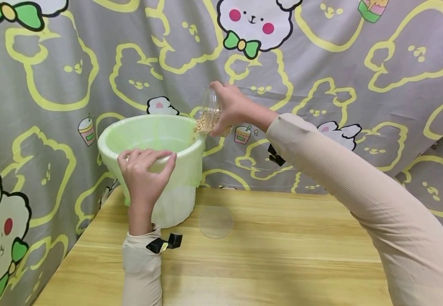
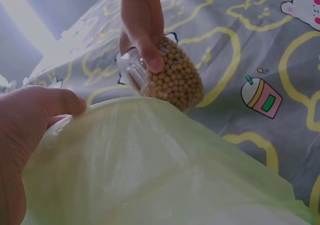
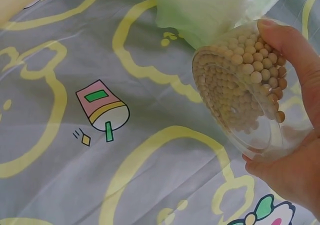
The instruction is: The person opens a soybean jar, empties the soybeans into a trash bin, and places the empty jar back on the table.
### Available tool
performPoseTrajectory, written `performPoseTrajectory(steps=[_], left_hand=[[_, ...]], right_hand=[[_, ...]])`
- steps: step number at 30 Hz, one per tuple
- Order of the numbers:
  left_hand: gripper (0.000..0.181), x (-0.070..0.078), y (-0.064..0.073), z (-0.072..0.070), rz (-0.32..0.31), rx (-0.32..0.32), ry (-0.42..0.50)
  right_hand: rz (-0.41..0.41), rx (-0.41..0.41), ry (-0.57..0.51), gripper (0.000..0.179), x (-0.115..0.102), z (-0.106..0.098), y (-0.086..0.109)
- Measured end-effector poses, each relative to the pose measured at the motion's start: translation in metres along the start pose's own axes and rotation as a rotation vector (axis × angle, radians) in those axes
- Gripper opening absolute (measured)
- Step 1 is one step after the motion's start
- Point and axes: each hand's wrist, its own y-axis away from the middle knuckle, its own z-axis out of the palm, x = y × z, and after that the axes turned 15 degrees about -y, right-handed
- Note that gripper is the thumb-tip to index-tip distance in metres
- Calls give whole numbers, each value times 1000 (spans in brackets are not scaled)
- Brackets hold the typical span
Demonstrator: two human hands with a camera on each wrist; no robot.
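A bin [image 1: 175, 204] lined with a thin pale green plastic bag [image 2: 125, 160] stands on the table. My left hand [image 1: 145, 174] grips the near rim of the lined bin, its fingers bent over the edge. In my right hand [image 1: 232, 106] is a clear plastic jar [image 3: 275, 140], held between thumb and fingers. The jar is tipped on its side at the bin's right rim, mouth toward the bin. Round tan soybeans [image 2: 175, 77] fill much of the jar and lie against its lower side. The bin's floor is partly hidden by the near wall.
A clear round lid [image 1: 215, 222] lies flat on the wooden table [image 1: 282, 246], just right of the bin. Grey cloth [image 1: 320, 55] with yellow cartoon outlines hangs behind and to the left of the table.
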Motion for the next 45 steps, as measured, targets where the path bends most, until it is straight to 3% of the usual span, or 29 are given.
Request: performPoseTrajectory(steps=[17,45], left_hand=[[13,5,0,0,-25,15,1],[18,9,0,0,-41,28,-18]], right_hand=[[15,-24,67,128,-6,-2,1],[-78,-14,243,129,-12,3,-4]])
